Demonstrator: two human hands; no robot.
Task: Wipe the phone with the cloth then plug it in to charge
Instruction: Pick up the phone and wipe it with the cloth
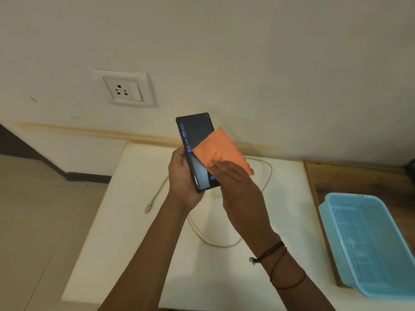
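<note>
Phone (195, 133) stood upright above the white table (125, 221), clenched along its lower edge in my left hand (182, 178). My right hand (235, 187) pressed the orange cloth (221, 145) flat against the lit screen. The charging cable (267, 173) lay looped on the table below, its plug (147, 208) free, and the wall socket (125, 89) sat above

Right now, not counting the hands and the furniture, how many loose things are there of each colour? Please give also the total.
Black: 1, the black rectangular phone held in the left hand
Orange: 1, the orange folded cloth under the right hand
Cream: 1, the cream charging cable lying on the table
Light blue: 1, the light blue perforated plastic basket
Total: 4
</note>
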